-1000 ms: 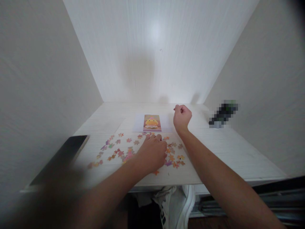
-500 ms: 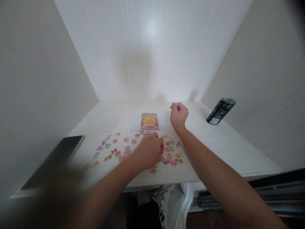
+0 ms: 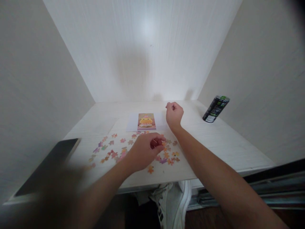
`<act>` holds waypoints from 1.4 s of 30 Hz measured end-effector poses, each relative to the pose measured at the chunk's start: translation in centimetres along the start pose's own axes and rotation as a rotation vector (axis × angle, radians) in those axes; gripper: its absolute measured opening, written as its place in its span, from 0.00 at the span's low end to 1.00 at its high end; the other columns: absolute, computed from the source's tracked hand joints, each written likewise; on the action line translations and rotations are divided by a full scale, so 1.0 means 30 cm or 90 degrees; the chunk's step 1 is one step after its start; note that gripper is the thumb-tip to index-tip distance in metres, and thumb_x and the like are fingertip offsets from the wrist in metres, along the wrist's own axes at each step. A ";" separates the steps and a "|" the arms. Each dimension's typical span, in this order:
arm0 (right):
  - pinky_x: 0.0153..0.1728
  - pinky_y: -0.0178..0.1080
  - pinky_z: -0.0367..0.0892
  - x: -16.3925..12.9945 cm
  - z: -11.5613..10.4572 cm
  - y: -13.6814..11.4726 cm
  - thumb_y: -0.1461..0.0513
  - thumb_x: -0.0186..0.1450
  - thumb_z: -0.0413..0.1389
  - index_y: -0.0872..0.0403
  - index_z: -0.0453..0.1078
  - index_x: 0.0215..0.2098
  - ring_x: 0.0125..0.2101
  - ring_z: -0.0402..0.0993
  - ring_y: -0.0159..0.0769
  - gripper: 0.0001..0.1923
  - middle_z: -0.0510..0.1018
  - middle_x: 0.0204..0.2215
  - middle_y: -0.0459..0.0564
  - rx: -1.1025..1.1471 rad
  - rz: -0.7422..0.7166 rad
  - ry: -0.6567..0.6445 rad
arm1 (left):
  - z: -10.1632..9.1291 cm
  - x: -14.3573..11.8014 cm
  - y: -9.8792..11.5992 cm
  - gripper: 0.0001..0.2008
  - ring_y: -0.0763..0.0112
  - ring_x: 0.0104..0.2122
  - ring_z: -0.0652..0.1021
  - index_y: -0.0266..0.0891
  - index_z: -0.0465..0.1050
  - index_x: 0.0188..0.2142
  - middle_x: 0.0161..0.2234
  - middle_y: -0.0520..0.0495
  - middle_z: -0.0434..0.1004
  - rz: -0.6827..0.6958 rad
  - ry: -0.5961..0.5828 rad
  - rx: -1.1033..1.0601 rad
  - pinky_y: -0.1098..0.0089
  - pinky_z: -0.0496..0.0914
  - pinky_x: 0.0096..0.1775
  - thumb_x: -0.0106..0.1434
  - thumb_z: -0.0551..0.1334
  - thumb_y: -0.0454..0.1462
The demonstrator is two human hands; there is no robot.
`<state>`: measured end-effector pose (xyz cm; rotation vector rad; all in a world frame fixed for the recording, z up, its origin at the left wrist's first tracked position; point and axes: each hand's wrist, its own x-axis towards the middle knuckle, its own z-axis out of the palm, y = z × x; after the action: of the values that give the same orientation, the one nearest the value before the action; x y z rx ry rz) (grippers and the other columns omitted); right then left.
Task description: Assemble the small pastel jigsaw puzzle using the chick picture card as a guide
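My left hand (image 3: 145, 150) hovers low over the scattered jigsaw pieces, thumb and fingers curved toward each other. A small orange puzzle piece (image 3: 164, 144) shows between the fingertips. My right hand (image 3: 174, 114) rests in a loose fist beside the picture sheet, and nothing shows in it. On that white sheet (image 3: 132, 123) is a picture card (image 3: 146, 121) of a yellow figure with a pink hat. Loose pieces lie left of my left hand, such as a pink one (image 3: 114, 155). More lie to its right, including a purple piece (image 3: 163, 161). One orange piece (image 3: 150, 169) sits apart near the front edge.
A black drink can (image 3: 215, 109) stands at the right, near the side wall. At the left lies a dark flat panel (image 3: 49, 165) with a pale edge. White walls enclose the white tabletop (image 3: 214, 143) at the back and sides.
My left hand has turned and its curled fingers have loosened, so a gap shows between thumb and fingers. My right fist keeps its place. The whole view has shifted slightly.
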<state>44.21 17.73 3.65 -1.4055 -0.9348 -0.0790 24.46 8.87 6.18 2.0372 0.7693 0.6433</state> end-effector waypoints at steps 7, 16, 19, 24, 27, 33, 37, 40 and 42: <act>0.26 0.36 0.54 0.002 -0.001 0.008 0.58 0.62 0.51 0.52 0.63 0.18 0.20 0.56 0.31 0.15 0.56 0.15 0.39 0.000 0.007 -0.001 | -0.065 -0.059 0.036 0.11 0.70 0.31 0.80 0.36 0.78 0.41 0.30 0.48 0.81 -0.088 0.091 -0.282 0.67 0.75 0.39 0.60 0.66 0.38; 0.27 0.36 0.54 0.010 0.004 0.046 0.58 0.61 0.51 0.53 0.65 0.18 0.20 0.57 0.31 0.15 0.60 0.15 0.39 -0.009 0.006 -0.021 | -0.114 -0.064 -0.005 0.08 0.72 0.28 0.79 0.35 0.76 0.35 0.29 0.48 0.80 -0.071 0.082 -0.239 0.72 0.73 0.33 0.60 0.65 0.39; 0.26 0.36 0.53 0.009 0.010 0.057 0.57 0.61 0.51 0.53 0.67 0.19 0.20 0.57 0.31 0.15 0.60 0.15 0.39 -0.025 0.013 -0.047 | -0.185 -0.033 -0.040 0.12 0.70 0.29 0.80 0.36 0.78 0.40 0.31 0.47 0.82 -0.056 0.133 -0.165 0.71 0.73 0.33 0.59 0.65 0.40; 0.25 0.36 0.52 0.005 0.014 0.061 0.56 0.61 0.52 0.54 0.69 0.20 0.20 0.57 0.31 0.15 0.60 0.14 0.39 -0.046 0.010 -0.085 | -0.291 -0.004 -0.095 0.14 0.67 0.30 0.81 0.36 0.78 0.37 0.32 0.46 0.83 -0.072 0.235 -0.109 0.71 0.74 0.30 0.57 0.68 0.44; 0.24 0.36 0.51 -0.002 0.014 0.051 0.56 0.61 0.52 0.55 0.71 0.21 0.19 0.55 0.30 0.15 0.59 0.13 0.39 -0.051 0.018 -0.108 | -0.293 -0.013 -0.121 0.13 0.67 0.29 0.82 0.35 0.78 0.37 0.32 0.45 0.84 -0.095 0.250 -0.148 0.72 0.74 0.29 0.56 0.69 0.42; 0.20 0.35 0.51 -0.065 0.006 -0.051 0.51 0.60 0.58 0.54 0.72 0.25 0.16 0.54 0.28 0.16 0.62 0.13 0.40 0.110 0.084 -0.383 | -0.253 -0.026 -0.140 0.09 0.68 0.29 0.83 0.35 0.79 0.37 0.30 0.46 0.84 -0.108 0.236 -0.175 0.72 0.75 0.30 0.57 0.68 0.38; 0.20 0.34 0.58 -0.136 -0.004 -0.131 0.49 0.60 0.60 0.54 0.74 0.29 0.18 0.63 0.28 0.17 0.72 0.19 0.44 0.238 0.174 -0.741 | -0.243 -0.031 -0.144 0.09 0.67 0.30 0.83 0.35 0.79 0.36 0.31 0.46 0.84 -0.086 0.250 -0.190 0.73 0.76 0.30 0.58 0.68 0.37; 0.22 0.34 0.61 -0.163 -0.008 -0.149 0.48 0.63 0.59 0.56 0.74 0.29 0.20 0.68 0.28 0.19 0.76 0.23 0.47 0.254 0.192 -0.862 | -0.237 -0.033 -0.148 0.08 0.68 0.29 0.83 0.35 0.80 0.36 0.30 0.46 0.84 -0.071 0.270 -0.180 0.73 0.76 0.29 0.57 0.68 0.37; 0.23 0.34 0.62 -0.165 -0.010 -0.150 0.49 0.64 0.58 0.56 0.74 0.30 0.21 0.68 0.28 0.18 0.77 0.24 0.47 0.270 0.191 -0.866 | -0.234 -0.033 -0.151 0.07 0.68 0.28 0.83 0.35 0.80 0.35 0.30 0.46 0.84 -0.065 0.285 -0.171 0.74 0.76 0.28 0.57 0.68 0.36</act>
<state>38.59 14.15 4.34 -1.0660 -1.6546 1.3691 17.75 13.94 5.80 1.6159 0.9765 1.1015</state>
